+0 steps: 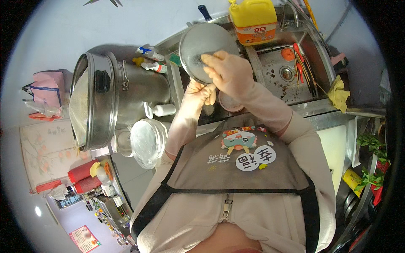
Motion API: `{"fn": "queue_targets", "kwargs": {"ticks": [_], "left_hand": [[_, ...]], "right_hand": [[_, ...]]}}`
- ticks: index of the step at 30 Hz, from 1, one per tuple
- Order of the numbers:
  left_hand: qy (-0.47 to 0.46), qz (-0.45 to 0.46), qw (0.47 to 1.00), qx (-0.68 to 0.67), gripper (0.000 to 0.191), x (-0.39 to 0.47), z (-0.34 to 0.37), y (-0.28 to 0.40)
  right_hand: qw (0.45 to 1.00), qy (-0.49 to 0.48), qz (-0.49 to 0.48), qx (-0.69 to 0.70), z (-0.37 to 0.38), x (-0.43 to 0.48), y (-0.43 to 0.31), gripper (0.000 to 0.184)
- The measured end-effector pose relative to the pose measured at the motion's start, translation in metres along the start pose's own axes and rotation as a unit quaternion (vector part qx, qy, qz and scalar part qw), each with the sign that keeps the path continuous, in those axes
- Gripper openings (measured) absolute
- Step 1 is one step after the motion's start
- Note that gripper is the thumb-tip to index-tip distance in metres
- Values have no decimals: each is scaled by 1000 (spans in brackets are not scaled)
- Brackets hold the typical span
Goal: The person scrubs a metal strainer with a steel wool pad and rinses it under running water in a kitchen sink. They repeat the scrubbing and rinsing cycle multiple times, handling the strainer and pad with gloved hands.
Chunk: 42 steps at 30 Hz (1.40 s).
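Note:
Over the left sink basin, my left hand (200, 91) grips the lower edge of a round grey metal vessel (207, 36), a bowl or lid tilted up. My right hand (232, 71) presses against its face, fingers bent around what looks like a dark scouring pad (198, 60), mostly hidden by the fingers. Both hands appear to wear pale long gloves. Under my wrists, a round pinkish container (231, 101) sits in the basin, partly covered by my right forearm.
Right basin (275, 74) holds skewers, red-handled utensils (298, 52) and food scraps around the drain. A yellow detergent jug (253, 22) stands on the divider behind. Left are spray bottles (155, 67), a large steel pot (142, 85) and a plastic-covered bucket (145, 139). A yellow cloth (338, 93) hangs at right.

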State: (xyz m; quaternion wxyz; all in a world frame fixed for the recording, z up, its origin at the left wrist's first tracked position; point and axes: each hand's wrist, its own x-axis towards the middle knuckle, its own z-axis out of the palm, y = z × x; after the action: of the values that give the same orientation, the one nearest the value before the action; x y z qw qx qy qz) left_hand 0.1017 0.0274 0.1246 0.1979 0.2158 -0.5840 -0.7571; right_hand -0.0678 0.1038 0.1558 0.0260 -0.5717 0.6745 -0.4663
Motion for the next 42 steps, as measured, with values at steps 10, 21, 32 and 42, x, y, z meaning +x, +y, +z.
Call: {"fn": "queue_targets", "kwargs": {"ticks": [10,21,32,42], "left_hand": [[4,-19,1000,-20,24,-4,2,1],[-4,-36,999,28,24,-8,-2,-12],[-15,-99,993,60,20,-20,-8,-24],[5,-116,988,106,10,-32,-18,-23]], "right_hand": [[999,-9,-40,-17,8,-4,-2,23],[996,-62,-42,-54,3,2,2,25],[999,44,-18,0,4,-4,20,26],[934,9,263,241,12,-1,116,36]]}}
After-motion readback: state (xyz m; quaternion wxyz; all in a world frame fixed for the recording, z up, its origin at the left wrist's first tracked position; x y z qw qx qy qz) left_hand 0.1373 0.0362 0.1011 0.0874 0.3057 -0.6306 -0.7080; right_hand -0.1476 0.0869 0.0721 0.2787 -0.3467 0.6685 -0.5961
